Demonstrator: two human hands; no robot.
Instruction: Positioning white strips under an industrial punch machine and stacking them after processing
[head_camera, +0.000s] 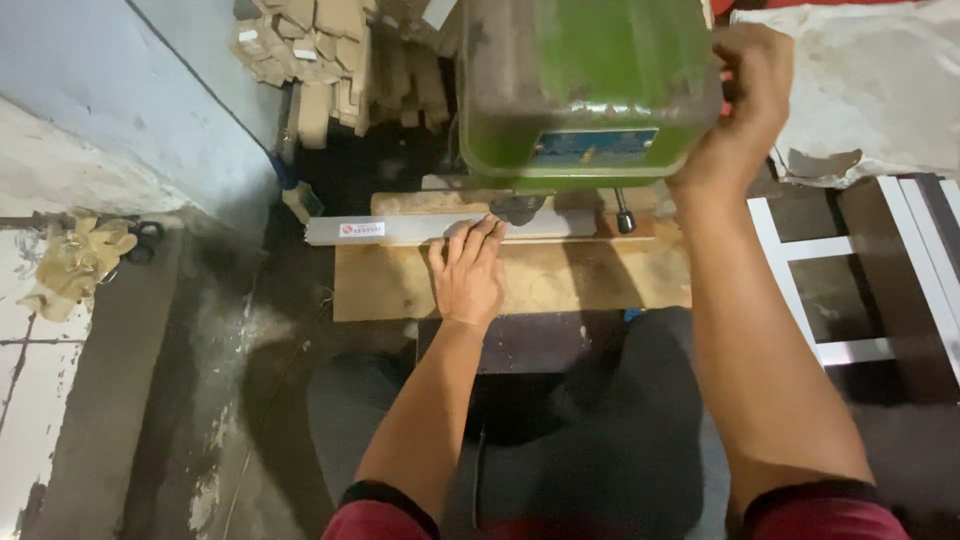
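A green drill press (585, 85) stands over a wooden board (560, 280). A long pale metal bar (400, 229) with a small red-and-white label lies across the board under the press head. My left hand (467, 270) lies flat on the board with its fingertips pressing the bar just left of the chuck (517, 208). My right hand (745, 85) is raised at the right side of the press, fingers closed around its feed handle, which is mostly hidden.
Stacked cardboard pieces (330, 60) sit behind the press at the upper left. A white frame (800, 250) lies on the floor to the right. A crumpled cloth (75, 265) and black scissors (145, 240) rest at the left. My knees are below the board.
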